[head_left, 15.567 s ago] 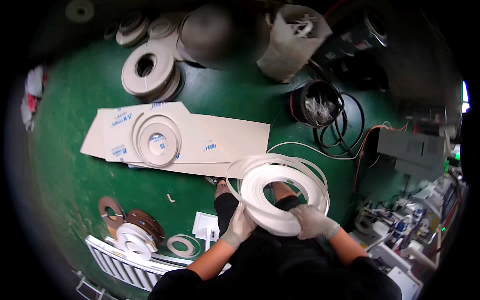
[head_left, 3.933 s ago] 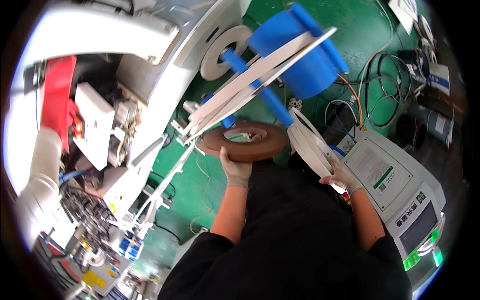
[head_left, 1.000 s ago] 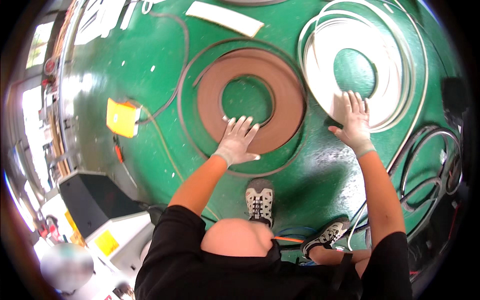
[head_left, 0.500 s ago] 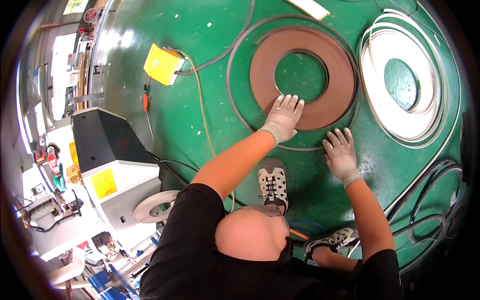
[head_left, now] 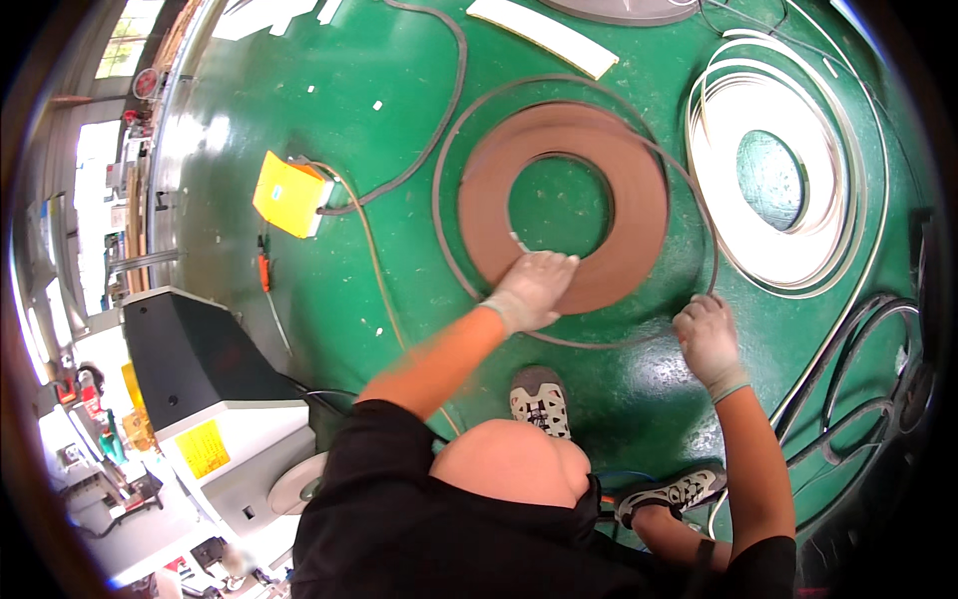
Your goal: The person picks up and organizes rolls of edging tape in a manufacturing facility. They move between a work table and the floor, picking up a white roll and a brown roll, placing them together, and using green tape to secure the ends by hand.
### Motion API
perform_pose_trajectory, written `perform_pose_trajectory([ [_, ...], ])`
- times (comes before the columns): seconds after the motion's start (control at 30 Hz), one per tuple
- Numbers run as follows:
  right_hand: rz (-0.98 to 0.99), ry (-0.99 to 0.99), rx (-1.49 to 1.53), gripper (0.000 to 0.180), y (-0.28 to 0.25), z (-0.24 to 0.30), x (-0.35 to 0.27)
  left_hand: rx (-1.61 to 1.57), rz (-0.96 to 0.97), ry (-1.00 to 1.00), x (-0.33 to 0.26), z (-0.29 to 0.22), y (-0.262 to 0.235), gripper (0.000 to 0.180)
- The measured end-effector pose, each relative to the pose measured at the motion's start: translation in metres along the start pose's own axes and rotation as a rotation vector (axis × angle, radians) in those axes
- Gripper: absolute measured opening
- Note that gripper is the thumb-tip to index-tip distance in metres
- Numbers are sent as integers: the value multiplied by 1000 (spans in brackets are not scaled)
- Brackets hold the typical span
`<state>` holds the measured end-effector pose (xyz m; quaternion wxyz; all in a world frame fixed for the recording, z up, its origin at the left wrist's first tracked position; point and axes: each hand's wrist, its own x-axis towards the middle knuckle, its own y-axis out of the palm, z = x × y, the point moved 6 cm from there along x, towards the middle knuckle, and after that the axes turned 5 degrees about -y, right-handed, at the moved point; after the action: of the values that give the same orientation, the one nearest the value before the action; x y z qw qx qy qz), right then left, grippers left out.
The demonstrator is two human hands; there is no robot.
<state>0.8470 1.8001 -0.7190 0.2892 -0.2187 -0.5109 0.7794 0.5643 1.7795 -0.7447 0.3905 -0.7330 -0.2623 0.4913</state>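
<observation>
A large flat coil of brown edge banding [head_left: 639, 200] lies on the green floor, with a loose outer turn of the strip [head_left: 440, 215] standing off around it. My gloved left hand [head_left: 534, 293] rests on the coil's near-left side, its fingers curled over the wound strip; the fingertips are partly hidden. At the near right, my gloved right hand [head_left: 707, 339] is closed around the loose outer turn, a little apart from the wound coil. A short pale end [head_left: 518, 242] shows at the coil's inner edge, just beyond my left fingers.
A white coil [head_left: 828, 200] lies to the right, with black hoses [head_left: 843, 399] nearer me. Left are a yellow-covered box [head_left: 289, 195] with a cable, a red-handled screwdriver [head_left: 263, 268] and a grey-and-black machine [head_left: 200, 349]. A white strip [head_left: 544, 35] lies at the far side.
My right hand has moved from open on the floor to closed around the loose turn, which now bulges right. My left fingers have curled over the coil. The whole view has shifted.
</observation>
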Motion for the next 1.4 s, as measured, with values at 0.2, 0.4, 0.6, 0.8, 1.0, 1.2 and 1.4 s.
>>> perform_pose_trajectory([
  [0.2, 245, -39, -74, 7, 19, 11, -28, 377, 16, 202, -91, 121, 59, 77],
  [0.4, 283, -15, 74, 29, 7, 25, 35, 498, -80, 86, -103, 187, 4, 64],
  [0.6, 291, 59, -26, 62, 22, 26, 40, -279, -70, -462, -33, 51, 10, 97],
  [0.8, 241, 313, -78, 66, 26, -16, 17, -439, -420, -736, 0, 16, 32, 103],
  [1.0, 265, 178, -6, 64, 21, -19, 41, -259, -126, -321, -34, 19, 49, 95],
  [1.2, 229, 122, 22, 57, 12, -7, 65, 401, -138, 398, -124, 138, 60, 81],
  [1.4, 207, 124, 2, 46, 25, -11, 57, 286, -137, -228, -98, 198, -33, 55],
])
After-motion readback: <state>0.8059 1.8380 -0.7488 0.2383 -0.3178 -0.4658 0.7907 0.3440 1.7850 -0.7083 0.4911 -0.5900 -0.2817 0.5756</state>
